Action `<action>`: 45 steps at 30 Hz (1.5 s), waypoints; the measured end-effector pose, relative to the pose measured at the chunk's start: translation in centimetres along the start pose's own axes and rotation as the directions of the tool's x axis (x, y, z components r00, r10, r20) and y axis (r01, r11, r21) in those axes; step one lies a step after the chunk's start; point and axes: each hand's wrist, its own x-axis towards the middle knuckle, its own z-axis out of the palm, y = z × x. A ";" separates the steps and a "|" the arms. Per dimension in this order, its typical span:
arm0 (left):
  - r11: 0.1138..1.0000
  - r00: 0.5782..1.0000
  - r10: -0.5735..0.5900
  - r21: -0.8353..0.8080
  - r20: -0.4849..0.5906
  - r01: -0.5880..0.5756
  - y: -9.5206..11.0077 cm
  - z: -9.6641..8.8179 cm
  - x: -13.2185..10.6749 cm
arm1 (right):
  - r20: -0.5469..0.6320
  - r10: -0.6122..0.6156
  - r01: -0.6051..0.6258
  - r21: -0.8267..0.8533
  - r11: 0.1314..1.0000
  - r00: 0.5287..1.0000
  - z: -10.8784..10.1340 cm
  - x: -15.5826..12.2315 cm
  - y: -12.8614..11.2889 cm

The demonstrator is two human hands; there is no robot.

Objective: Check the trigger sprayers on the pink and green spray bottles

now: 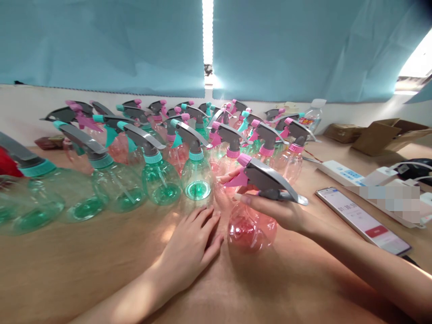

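Note:
My right hand is closed round the neck of a pink spray bottle with a grey and pink trigger head. This bottle is clear pink and leans slightly. Flat on the table with fingers stretched out lies my left hand, just left of that bottle and in front of a green spray bottle. More green spray bottles stand in a row to the left, among them one with a turquoise collar. Behind them are several rows of pink and green ones, partly hidden by those in front.
On the right lie a phone with a lit screen and a white power strip with plugs and cables. Farther back are an open cardboard box and a clear plastic bottle. A blue cloth hangs behind the table.

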 end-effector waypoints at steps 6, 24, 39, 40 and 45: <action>1.000 1.000 -0.001 0.008 0.000 0.001 -0.1 0.1 0.0 | 0.035 0.031 -0.030 -0.011 0.999 0.999 -0.1 0.0 -0.2; 1.000 1.000 0.013 0.021 -0.010 -0.013 -0.1 0.2 -0.2 | 0.056 -0.028 0.031 -0.047 0.998 0.998 -0.5 0.0 -1.1; 1.000 1.000 0.016 0.014 -0.017 -0.016 -0.1 0.1 -0.2 | 0.033 -0.025 0.024 0.035 0.999 0.999 0.0 -0.1 -0.2; 1.000 1.000 0.016 0.012 -0.016 -0.015 -0.1 0.1 -0.1 | 0.029 -0.029 0.028 0.032 0.999 0.999 0.1 -0.1 -0.1; 1.000 1.000 0.023 0.020 -0.012 -0.023 -0.1 0.1 -0.1 | -0.011 -0.089 0.090 0.033 0.995 0.996 0.1 -0.2 0.2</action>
